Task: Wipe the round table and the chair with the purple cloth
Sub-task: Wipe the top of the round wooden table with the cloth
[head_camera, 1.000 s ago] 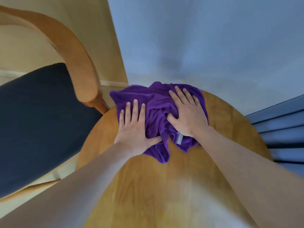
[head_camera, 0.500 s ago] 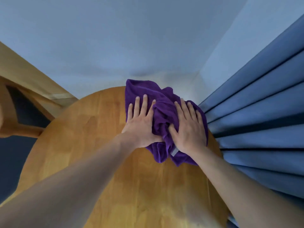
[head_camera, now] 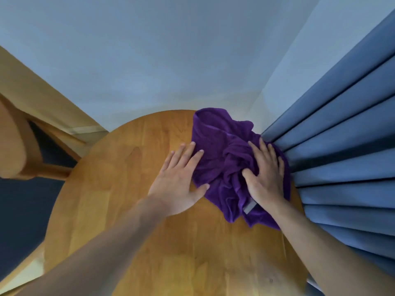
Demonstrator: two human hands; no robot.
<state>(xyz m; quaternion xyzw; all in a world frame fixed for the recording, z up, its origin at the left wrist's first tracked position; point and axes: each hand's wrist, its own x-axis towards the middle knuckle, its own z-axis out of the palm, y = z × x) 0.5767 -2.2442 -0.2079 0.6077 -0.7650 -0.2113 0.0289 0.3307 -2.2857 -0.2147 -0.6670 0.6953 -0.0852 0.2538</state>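
Both hands flat: right hand [head_camera: 266,178] presses crumpled purple cloth [head_camera: 224,159], left hand [head_camera: 178,182] half on round wooden worktop [head_camera: 128,199]; sweep overlapping strokes.

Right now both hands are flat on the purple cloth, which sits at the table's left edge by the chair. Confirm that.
Not quite. In the head view the purple cloth sits at the table's right edge, beside the blue curtain, away from the chair. The rest holds: the left hand and right hand both lie flat on it.

Soft, even daylight – faint shadows; wide-angle warp at edges, slight motion blur.
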